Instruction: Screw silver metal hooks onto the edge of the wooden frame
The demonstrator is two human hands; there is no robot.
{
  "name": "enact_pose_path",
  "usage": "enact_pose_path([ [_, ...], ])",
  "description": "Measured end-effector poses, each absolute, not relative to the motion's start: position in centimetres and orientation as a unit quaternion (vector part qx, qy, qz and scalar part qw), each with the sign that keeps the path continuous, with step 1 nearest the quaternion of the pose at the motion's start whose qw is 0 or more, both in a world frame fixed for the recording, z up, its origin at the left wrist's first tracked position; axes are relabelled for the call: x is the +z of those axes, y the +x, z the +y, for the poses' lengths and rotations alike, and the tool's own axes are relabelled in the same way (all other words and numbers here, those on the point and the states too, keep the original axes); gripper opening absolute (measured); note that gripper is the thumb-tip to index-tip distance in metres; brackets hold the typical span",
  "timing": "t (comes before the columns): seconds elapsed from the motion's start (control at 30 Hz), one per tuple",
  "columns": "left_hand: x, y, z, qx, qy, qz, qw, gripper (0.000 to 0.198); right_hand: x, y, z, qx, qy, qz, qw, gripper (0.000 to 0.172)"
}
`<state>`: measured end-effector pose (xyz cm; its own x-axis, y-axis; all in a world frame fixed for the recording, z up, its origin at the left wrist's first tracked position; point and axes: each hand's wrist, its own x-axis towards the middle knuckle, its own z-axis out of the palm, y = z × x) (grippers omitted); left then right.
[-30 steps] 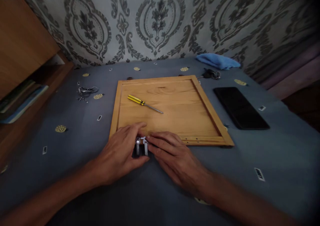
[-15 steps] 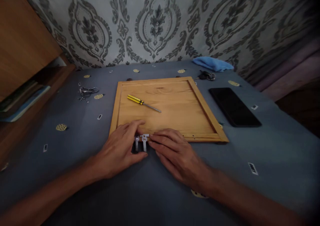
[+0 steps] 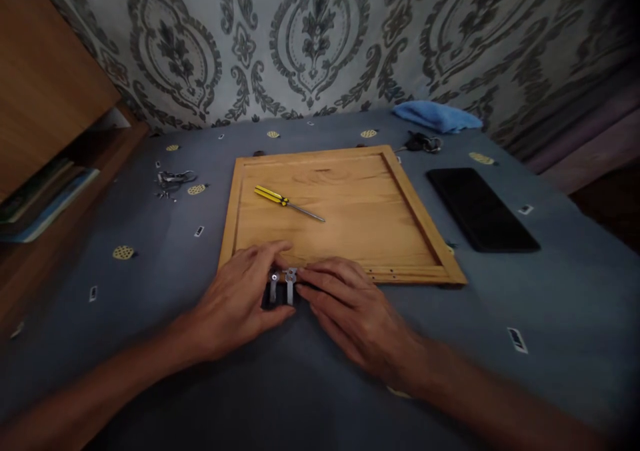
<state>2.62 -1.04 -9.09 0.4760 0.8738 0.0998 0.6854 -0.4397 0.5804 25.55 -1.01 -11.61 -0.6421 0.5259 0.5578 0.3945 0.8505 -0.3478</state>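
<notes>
A wooden framed panel point(image 3: 330, 191) lies on the blue patterned cloth, and a screwdriver point(image 3: 283, 201) with a yellow and black handle rests on it. At the panel's near edge sits a small metal fitting point(image 3: 291, 290) with two grey arms and a dark part behind them. A cross-head screw point(image 3: 275, 277) shows in its left arm. My left hand point(image 3: 240, 298) curls around the fitting from the left, thumb below and fingers above. My right hand point(image 3: 355, 304) is closed, its fingertips at the fitting's right arm; whatever they pinch is hidden.
A black phone-like slab point(image 3: 483, 208) lies right of the panel. Behind it are keys point(image 3: 423, 142) and a blue cloth point(image 3: 437, 116). Small metal parts point(image 3: 174, 181) lie to the left. A wooden shelf unit point(image 3: 55, 84) holding books stands at the far left.
The view has shifted slightly. The fitting's right arm has turned a little under my right fingertips. Both hands stay at the panel's near edge.
</notes>
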Motion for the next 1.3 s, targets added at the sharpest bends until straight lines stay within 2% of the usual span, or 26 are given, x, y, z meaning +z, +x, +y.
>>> enact_pose_path([
  [0.4,-9.15,2.61,-1.19,0.205,0.820,0.473,0.248,0.080,-11.84,25.70,-1.03,0.084,-0.258,-0.909,0.318,0.034],
  [1.1,-9.18,2.83,-1.19,0.210,0.811,0.483,0.254,0.077,-11.73,25.73,-0.92,0.087,-0.255,-0.906,0.327,0.027],
  [1.3,-9.15,2.86,-1.15,0.216,0.806,0.482,0.267,0.077,-11.58,25.77,-1.05,0.094,-0.257,-0.906,0.323,0.030],
])
